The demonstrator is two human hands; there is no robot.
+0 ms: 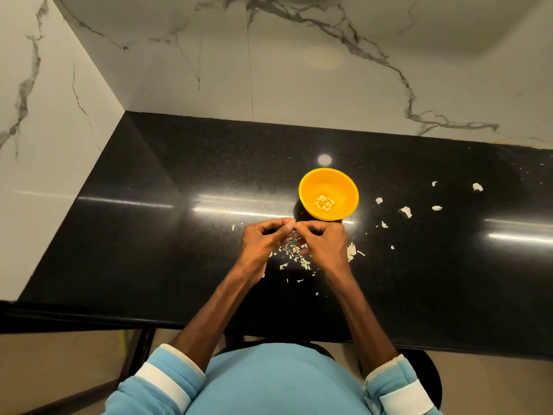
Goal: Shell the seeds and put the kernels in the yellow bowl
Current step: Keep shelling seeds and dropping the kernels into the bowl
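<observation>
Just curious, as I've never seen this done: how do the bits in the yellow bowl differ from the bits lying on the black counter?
The kernels lie in one tight heap at the bottom of the yellow bowl; the shell scraps are strewn loose over the counter. The kernels look yellowish and alike in size; the shell scraps are whiter, ragged and of mixed sizes. Both are small and pale.

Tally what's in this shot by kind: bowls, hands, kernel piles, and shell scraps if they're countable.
Round yellow plastic bowl: 1
Bare hands: 2, left hand and right hand
Pile of pale kernels in the bowl: 1
White shell scraps: too small to count
Total: 4
</observation>
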